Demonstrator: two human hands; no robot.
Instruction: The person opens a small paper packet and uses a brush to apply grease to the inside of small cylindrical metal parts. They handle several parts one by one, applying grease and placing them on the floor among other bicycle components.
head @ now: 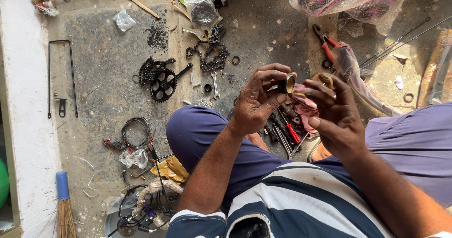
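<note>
Pinching a small brass-coloured ring-shaped part (286, 84), the fingers (275, 70) of your left hand (256, 103) are closed round its dark outer wall, holding it up above your lap with its open mouth turned toward your right hand (332, 113). The right fingers (316, 88) are curled in just beside it, and something yellowish (326, 80) sits at their tips; whether they grip it or only touch it, you cannot tell from this view.

By the look of it, you are at the cleaning or inspecting step on this one part. A next move would call for a steady left pinch while the right fingertips work inside the bore.

Counting outward: one pink rag (305, 107) under your hands, one red-handled tool (292, 132) among several dark ones below it. On the floor (108, 77), one black chainring with crank (165, 83), two heaps of chain (207, 56), one small spanner (215, 85), one pair of red pliers (327, 42) toward the far right, and one blue-collared broom (63, 205) at the near left corner.
</note>
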